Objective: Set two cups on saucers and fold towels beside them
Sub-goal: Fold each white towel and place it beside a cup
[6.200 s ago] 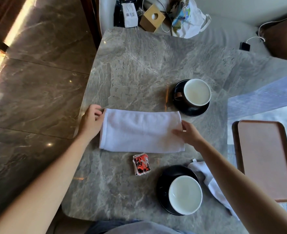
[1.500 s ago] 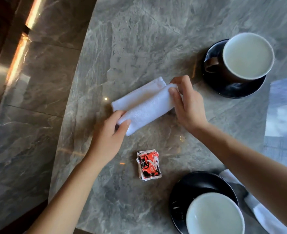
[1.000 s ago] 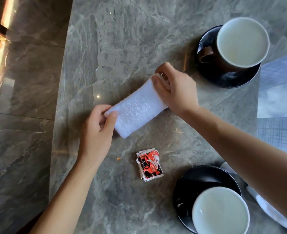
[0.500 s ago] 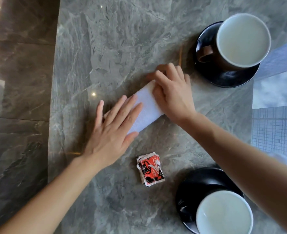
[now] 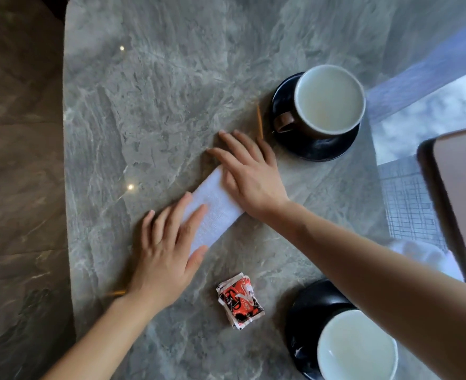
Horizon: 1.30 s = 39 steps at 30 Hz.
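A white towel (image 5: pixel 212 212), folded into a narrow strip, lies slanted on the grey marble table (image 5: pixel 171 91). My left hand (image 5: pixel 166 248) rests flat on its near-left end with fingers spread. My right hand (image 5: pixel 249 174) presses flat on its far-right end. A dark cup (image 5: pixel 329 101) with a white inside stands on a black saucer (image 5: pixel 317 149) just beyond my right hand. A second cup (image 5: pixel 356 349) stands on another black saucer (image 5: pixel 306 319) at the near right, partly behind my right forearm. A second white towel (image 5: pixel 429 255) lies crumpled at the right.
A small red and black packet (image 5: pixel 240 300) lies between the folded towel and the near saucer. A brown tray (image 5: pixel 462 198) sits at the right edge. The table's left edge drops to a dark stone floor (image 5: pixel 18 187).
The wide towel has been folded down into a narrow strip. Both hands have gone from pinching its ends to lying flat on it with fingers spread.
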Motion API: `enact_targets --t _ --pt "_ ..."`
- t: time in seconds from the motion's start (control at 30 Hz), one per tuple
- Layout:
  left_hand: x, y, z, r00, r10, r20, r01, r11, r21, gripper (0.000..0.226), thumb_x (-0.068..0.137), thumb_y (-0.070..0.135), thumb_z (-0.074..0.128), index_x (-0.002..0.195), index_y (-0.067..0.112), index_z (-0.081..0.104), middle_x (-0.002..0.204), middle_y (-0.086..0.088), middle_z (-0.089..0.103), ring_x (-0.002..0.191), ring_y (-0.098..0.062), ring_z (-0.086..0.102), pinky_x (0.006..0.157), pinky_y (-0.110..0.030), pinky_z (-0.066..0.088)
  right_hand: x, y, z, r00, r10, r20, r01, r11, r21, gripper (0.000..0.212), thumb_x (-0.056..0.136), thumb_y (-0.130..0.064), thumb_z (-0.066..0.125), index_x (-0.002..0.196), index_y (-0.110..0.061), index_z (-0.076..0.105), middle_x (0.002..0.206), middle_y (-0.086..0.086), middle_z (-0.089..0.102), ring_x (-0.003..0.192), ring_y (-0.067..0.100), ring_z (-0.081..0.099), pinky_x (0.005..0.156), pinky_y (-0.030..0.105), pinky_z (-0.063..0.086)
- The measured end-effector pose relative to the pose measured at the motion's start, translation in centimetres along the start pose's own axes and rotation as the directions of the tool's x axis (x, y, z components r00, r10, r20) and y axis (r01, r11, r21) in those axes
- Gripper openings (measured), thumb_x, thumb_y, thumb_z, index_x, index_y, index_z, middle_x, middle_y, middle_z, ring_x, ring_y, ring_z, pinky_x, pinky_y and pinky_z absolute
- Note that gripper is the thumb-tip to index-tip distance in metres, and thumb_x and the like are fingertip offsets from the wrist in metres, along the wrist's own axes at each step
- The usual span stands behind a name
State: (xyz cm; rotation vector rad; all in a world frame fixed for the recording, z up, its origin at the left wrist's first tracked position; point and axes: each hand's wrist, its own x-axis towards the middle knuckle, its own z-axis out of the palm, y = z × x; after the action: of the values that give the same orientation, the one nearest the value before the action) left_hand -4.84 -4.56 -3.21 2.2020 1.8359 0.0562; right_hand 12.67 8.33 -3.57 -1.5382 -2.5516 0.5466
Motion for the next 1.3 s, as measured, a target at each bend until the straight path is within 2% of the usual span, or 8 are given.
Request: enact_targets --t 0.33,0.57,0.67,0.8,0.9,1.0,1.1,1.3 --pt "2.6 2.4 -2.3 0.949 -0.304 0.082 0.315 0.915 -0.251 0.067 0.068 0.054 0.061 0.122 0.022 0.039 0.115 -0.008 0.057 0.105 -0.033 0.054 0.081 -0.042 0.046 -0.1 0.6 -0.5 0.998 -0.021 0.057 0.005 0.966 0.26 0.047 0.09 -0.049 0.05 0.129 -0.024 0.05 0.153 -0.004 0.031 0.146 0.017 0.014 0.118 0.042 0.002" --pt "2.7 5.4 -2.6 0.956 -0.2 0.216 0.271 0.882 -0.386 0.029 0.073 0.025 0.065 0.089 0.018 0.042 0.094 0.0 0.045 0.096 -0.029 0.049 0.072 -0.036 0.035 -2.9 2.5 -3.9 0.976 -0.077 0.203 0.001 0.937 0.35 0.046 0.072 -0.045 0.075 0.101 -0.013 0.062 0.104 0.008 0.058 0.102 0.022 0.048 0.091 0.039 0.041" --pt "1.3 6.3 -3.3 0.95 -0.164 0.266 0.265 0.873 -0.409 0.022 0.07 0.012 0.057 0.077 0.018 0.037 0.086 0.002 0.038 0.08 -0.029 0.05 0.066 -0.04 0.039 -4.7 2.2 -5.7 0.901 -0.179 0.396 -0.097 0.805 0.586 0.031 0.076 -0.026 0.077 0.093 -0.011 0.057 0.088 0.017 0.059 0.077 0.027 0.049 0.069 0.037 0.042" --pt "-1.3 5.3 -4.1 0.875 -0.152 0.459 0.321 0.893 -0.315 0.023 0.066 0.008 0.054 0.079 0.02 0.041 0.078 0.0 0.049 0.074 -0.024 0.05 0.06 -0.034 0.041 -7.1 -0.1 -5.6 0.781 -0.301 0.548 -0.132 0.777 0.615 0.028 0.079 -0.019 0.074 0.092 -0.016 0.049 0.078 -0.005 0.051 0.07 0.011 0.045 0.059 0.017 0.037" --pt "-3.4 4.5 -5.5 0.817 -0.244 0.522 0.406 0.887 -0.221 0.021 0.058 0.016 0.053 0.076 0.023 0.045 0.073 -0.006 0.056 0.071 -0.024 0.054 0.063 -0.039 0.047 -8.4 -2.2 -4.4 0.713 -0.381 0.589 -0.13 0.754 0.644 0.027 0.082 -0.015 0.07 0.102 -0.009 0.052 0.087 0.0 0.053 0.077 0.014 0.048 0.061 0.022 0.038" --pt "-4.3 5.2 -7.1 0.802 -0.278 0.529 0.462 0.85 -0.252 0.029 0.049 0.037 0.04 0.076 0.032 0.05 0.073 0.005 0.061 0.07 -0.024 0.057 0.062 -0.039 0.048 -8.3 -2.3 -5.4 0.687 -0.462 0.56 -0.197 0.624 0.756 0.021 0.084 -0.003 0.065 0.1 -0.005 0.052 0.088 0.008 0.055 0.077 0.014 0.049 0.066 0.025 0.041" --pt "-3.7 8.3 -8.4 0.796 -0.277 0.538 0.513 0.78 -0.358 0.046 0.042 0.062 0.04 0.088 0.06 0.04 0.1 0.033 0.049 0.094 -0.005 0.048 0.064 -0.012 0.034 -8.0 0.6 -7.6 0.68 -0.512 0.525 -0.28 0.48 0.831 0.015 0.086 0.004 0.056 0.097 -0.005 0.051 0.086 0.006 0.052 0.08 0.012 0.049 0.072 0.025 0.042" --pt "3.3 15.8 -8.2 0.902 -0.115 0.416 0.43 0.299 -0.852 0.037 0.068 0.026 0.068 0.104 0.028 0.059 0.098 0.014 0.072 0.091 0.001 0.066 0.07 -0.012 0.052 -9.8 9.9 -10.5 0.808 -0.26 0.528 -0.548 -0.003 0.837 0.035 0.082 -0.024 0.056 0.117 -0.018 0.057 0.109 0.005 0.062 0.106 0.02 0.059 0.09 0.038 0.048"
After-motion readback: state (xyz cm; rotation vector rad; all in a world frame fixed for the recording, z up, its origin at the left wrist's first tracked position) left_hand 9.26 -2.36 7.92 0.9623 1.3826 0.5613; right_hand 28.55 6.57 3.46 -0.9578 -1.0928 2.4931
